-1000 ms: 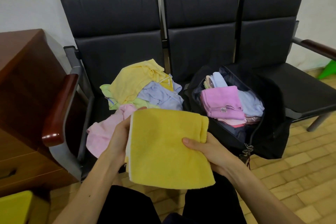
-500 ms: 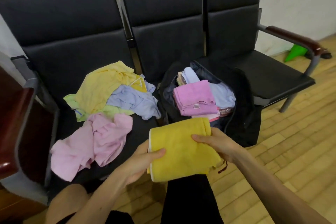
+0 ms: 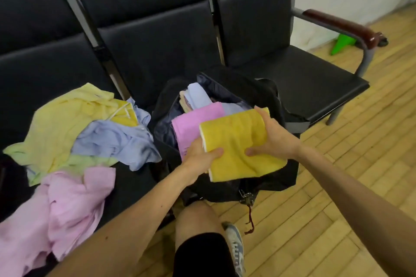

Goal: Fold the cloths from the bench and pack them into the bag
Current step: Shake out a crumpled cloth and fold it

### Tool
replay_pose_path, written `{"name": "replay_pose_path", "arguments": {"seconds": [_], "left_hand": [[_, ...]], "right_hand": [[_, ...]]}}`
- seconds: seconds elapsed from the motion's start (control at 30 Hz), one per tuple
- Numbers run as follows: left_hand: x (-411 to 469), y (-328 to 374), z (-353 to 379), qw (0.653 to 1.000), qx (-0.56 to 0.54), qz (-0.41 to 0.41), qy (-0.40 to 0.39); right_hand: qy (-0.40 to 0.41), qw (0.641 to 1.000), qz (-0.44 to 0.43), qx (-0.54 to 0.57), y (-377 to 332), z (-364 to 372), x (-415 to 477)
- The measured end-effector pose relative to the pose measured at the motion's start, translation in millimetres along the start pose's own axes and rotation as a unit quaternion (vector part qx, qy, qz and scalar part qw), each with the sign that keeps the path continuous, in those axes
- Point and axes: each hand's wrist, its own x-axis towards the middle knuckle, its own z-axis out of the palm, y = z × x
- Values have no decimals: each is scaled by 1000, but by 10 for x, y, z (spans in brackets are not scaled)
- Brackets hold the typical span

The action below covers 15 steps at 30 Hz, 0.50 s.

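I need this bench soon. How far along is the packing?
Done: a folded pink cloth and a pale blue cloth lie in the black bag. In hand: the left hand and right hand grip a folded yellow cloth over the bag's opening. Left: a loose pile of unfolded cloths on the bench.

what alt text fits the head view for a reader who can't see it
A person's left hand and right hand hold a folded yellow cloth over an open black bag on a black bench, above a folded pink cloth packed inside. Loose cloths lie heaped on the seat to the left.
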Motion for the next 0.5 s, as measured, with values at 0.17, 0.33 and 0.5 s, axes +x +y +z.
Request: {"name": "replay_pose_path", "arguments": {"seconds": [0.17, 0.33, 0.5], "left_hand": [[858, 309, 389, 996, 66, 41, 36], [1440, 353, 554, 967, 212, 131, 51], [1818, 112, 540, 937, 347, 48, -21]], "right_hand": [[51, 996, 23, -73, 207, -510, 775], [71, 990, 20, -122, 396, -459, 1333], [52, 972, 2, -230, 687, -137, 1704]]}}
